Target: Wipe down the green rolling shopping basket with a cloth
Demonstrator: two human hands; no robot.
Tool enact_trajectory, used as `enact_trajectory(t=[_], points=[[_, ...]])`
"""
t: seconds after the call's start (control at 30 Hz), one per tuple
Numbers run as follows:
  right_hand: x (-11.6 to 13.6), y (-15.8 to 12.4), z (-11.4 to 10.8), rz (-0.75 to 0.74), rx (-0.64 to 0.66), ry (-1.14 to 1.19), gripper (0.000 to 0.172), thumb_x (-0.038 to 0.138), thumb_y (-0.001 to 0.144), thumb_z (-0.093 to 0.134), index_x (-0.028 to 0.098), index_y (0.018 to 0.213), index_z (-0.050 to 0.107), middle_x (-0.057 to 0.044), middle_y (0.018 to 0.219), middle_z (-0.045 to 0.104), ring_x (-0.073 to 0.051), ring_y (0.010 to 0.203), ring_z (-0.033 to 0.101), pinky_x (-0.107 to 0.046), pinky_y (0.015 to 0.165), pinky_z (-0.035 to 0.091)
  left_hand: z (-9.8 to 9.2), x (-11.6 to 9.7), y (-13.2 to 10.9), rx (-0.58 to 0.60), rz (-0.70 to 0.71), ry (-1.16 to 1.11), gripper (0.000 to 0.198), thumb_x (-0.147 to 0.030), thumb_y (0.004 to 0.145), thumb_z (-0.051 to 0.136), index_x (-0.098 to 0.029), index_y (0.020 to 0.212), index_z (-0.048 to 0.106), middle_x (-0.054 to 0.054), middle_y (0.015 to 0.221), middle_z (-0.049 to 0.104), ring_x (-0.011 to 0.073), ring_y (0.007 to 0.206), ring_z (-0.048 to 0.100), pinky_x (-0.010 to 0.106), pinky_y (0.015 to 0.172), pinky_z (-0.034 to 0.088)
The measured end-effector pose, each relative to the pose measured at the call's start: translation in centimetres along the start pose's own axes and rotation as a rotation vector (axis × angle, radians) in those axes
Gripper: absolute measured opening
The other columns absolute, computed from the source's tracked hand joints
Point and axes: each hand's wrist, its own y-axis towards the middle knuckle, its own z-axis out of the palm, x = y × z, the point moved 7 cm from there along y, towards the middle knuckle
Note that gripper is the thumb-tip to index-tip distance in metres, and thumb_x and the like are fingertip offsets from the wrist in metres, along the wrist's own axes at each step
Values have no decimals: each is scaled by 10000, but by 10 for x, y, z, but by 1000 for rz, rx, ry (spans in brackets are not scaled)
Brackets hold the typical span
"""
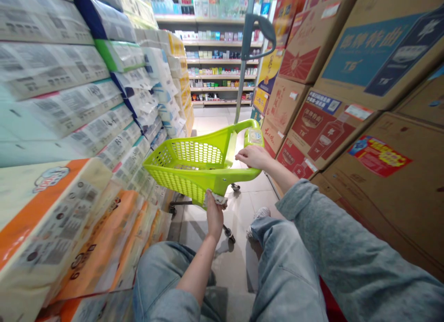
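A bright green child-size shopping cart [194,178] with a perforated basket stands in front of my knees. My left hand [214,215] is closed on a white cloth [219,200], pressed against the lower side of the basket; the cloth is partly hidden by my fingers. My right hand [253,156] is closed around the cart's handle [254,136], just below a panel with a label on it. Its fingertips curl toward the basket side. Something flat lies in the basket, too small to make out.
Stacks of packaged tissue paper [69,72] line the left side, with orange-and-cream packs [100,238] low beside my knee. Printed cardboard boxes [322,132] rise on the right. A grey pole with a handle [247,40] stands behind the cart. Stocked shelves [222,58] close off the far end.
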Motion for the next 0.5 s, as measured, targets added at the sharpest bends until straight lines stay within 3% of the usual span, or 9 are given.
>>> enact_trajectory(t=[0.07, 0.2, 0.3, 0.4, 0.5], points=[[0, 0, 0, 5, -1, 2, 385, 440, 884, 406, 268, 967, 741, -16, 773, 716, -167, 790, 612, -252, 623, 339, -16, -10, 2, -61, 1, 20, 597, -107, 874, 357, -145, 1458, 238, 171, 1398, 459, 251, 1297, 447, 480, 1037, 421], [1, -3, -1, 8, -5, 14, 387, 437, 886, 405, 266, 974, 740, -12, 760, 718, -160, 789, 618, -243, 613, 341, -40, -67, 20, -157, 233, 45, 639, -106, 885, 322, -199, 1493, 147, 88, 1530, 261, 174, 1423, 204, 380, 1174, 217], [3, -5, -2, 5, -14, 23, 390, 432, 890, 401, 255, 970, 740, -12, 735, 717, -154, 771, 619, -239, 601, 340, -42, -105, 38, -91, 461, 94, 603, -118, 891, 319, -174, 1477, 191, 114, 1513, 288, 192, 1413, 235, 423, 1173, 205], [4, -7, -4, 7, -25, 37, 384, 426, 889, 406, 253, 957, 742, -12, 730, 719, -152, 752, 616, -242, 589, 335, -40, -113, 54, 31, 574, 234, 547, -92, 870, 328, -151, 1414, 330, 126, 1410, 437, 206, 1372, 315, 465, 1155, 223], [4, -9, -5, 17, -26, 49, 374, 420, 884, 414, 253, 948, 742, -8, 718, 717, -149, 733, 613, -243, 579, 327, -52, -98, 69, 30, 578, 306, 514, -84, 857, 330, -139, 1364, 394, 129, 1354, 490, 204, 1326, 376, 464, 1141, 250]])
